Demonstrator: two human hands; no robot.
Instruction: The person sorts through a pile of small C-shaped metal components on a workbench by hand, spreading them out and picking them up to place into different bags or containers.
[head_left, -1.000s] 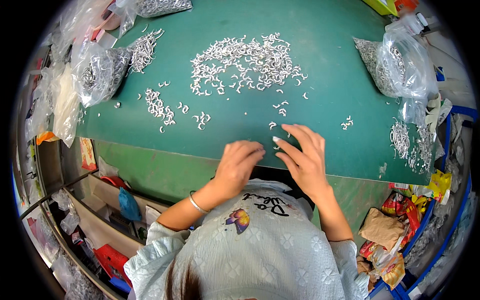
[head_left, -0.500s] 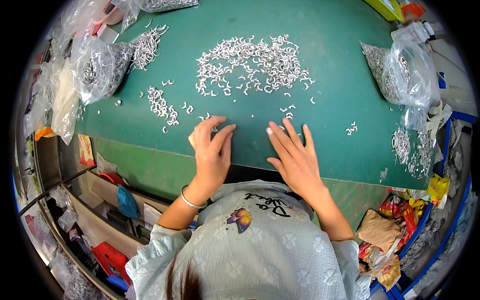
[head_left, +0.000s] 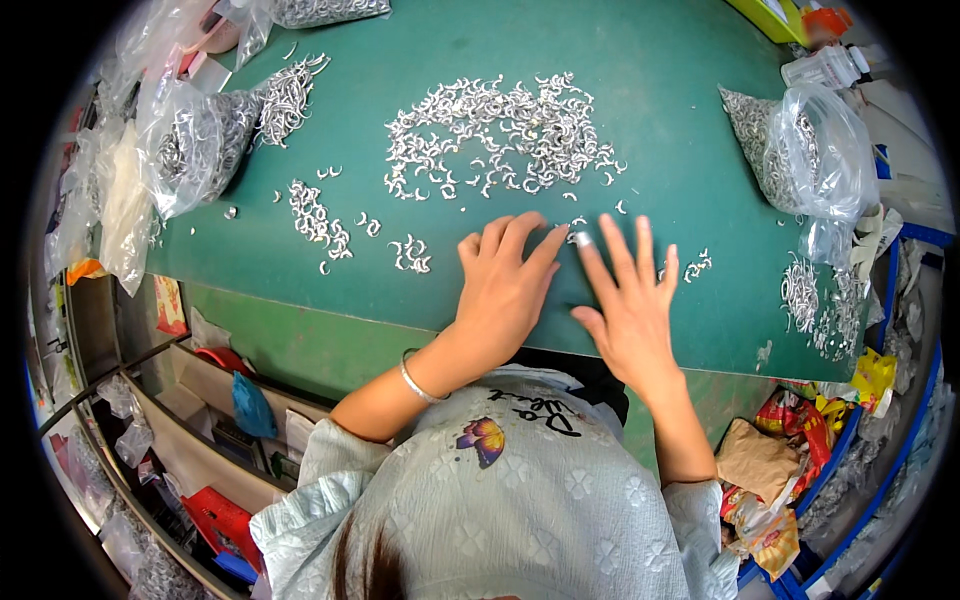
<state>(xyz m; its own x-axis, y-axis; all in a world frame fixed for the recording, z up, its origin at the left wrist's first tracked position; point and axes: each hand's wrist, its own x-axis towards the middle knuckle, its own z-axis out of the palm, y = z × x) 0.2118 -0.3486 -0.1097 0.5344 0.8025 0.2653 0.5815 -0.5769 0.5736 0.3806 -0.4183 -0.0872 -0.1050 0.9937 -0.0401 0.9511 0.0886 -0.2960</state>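
Note:
My left hand (head_left: pixel 508 285), with a bangle at its wrist, is over the near part of the green table (head_left: pixel 400 45). Its fingers are bent and apart, the index fingertip close to a few small silvery curved metal pieces (head_left: pixel 575 223). Beside it my right hand (head_left: pixel 635 310) lies palm down with fingers spread, a white covering on one fingertip. A few pieces show by its outer fingers. Left of my left hand sits a small cluster of pieces (head_left: pixel 409 254). A larger group (head_left: pixel 318 218) lies farther left, and the main heap (head_left: pixel 545 130) spreads beyond my hands.
Clear bags of metal pieces stand at the left (head_left: pixel 205 140) and right (head_left: pixel 775 150), with loose piles beside them. A small cluster (head_left: pixel 698 264) lies right of my right hand. Below the table edge are a wooden drawer (head_left: pixel 210 440) and a crumpled brown bag (head_left: pixel 760 460).
My left hand has moved right, away from the small cluster, which now shows fully. My right hand has shifted right, its fingers spread wider.

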